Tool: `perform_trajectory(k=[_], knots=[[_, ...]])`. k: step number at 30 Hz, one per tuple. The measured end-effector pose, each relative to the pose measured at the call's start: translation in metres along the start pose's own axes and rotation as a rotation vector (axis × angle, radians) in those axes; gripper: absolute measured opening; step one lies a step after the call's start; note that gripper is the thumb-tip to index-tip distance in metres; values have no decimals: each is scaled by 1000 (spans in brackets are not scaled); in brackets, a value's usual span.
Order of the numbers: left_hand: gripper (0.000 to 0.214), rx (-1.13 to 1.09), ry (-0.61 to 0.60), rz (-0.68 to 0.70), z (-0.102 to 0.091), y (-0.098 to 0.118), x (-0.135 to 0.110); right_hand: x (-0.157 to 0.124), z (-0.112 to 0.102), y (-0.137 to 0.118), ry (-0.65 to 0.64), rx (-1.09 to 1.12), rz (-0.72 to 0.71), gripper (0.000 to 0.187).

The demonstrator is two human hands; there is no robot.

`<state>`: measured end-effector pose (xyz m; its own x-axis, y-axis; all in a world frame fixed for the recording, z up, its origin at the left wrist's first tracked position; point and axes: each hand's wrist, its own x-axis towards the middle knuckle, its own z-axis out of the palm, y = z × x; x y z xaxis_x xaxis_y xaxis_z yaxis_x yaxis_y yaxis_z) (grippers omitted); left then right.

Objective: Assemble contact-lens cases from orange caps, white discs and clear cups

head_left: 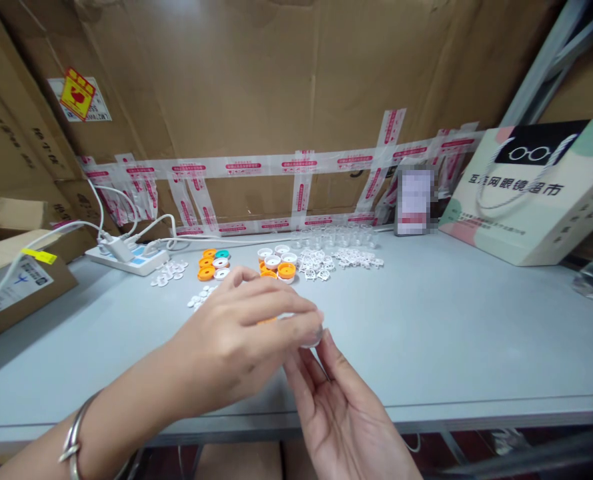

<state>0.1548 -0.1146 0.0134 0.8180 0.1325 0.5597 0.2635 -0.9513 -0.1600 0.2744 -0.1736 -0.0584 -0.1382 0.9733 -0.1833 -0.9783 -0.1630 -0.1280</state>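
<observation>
My left hand, a metal bangle on its wrist, is closed over a small clear plastic piece at the middle of the table. Its fingers cover most of that piece, and an orange edge shows beneath them. From below, my right hand pinches the same clear piece with thumb and fingertips, palm turned up. Beyond the hands lie orange and white round caps, with a second group of caps to the left. Small white plastic parts are heaped beside them.
Clear plastic cups line the back of the table. A phone leans upright near a paper bag. At left are a white power strip, cables and a cardboard box. A large carton walls the back.
</observation>
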Motion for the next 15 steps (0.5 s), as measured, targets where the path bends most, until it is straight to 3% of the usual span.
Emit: perform_trajectory(k=[4,7,10,12,15], knots=[[19,-138,72,-210,-5,-15,-6,0,5,-2,58,16,29,16],[25,-162,-189,-374,-6,-26,-16,-1,7,-3,76,18,36,16],[34,-185,-465,-423,0,-30,-26,-1,5,-4,44,12,35,16],[29,-201,-527,-409,7,-30,-30,-1,3,-4,20,16,38,15],[21,-211,-501,-414,16,-29,-30,0,1,-5,17,37,42,15]])
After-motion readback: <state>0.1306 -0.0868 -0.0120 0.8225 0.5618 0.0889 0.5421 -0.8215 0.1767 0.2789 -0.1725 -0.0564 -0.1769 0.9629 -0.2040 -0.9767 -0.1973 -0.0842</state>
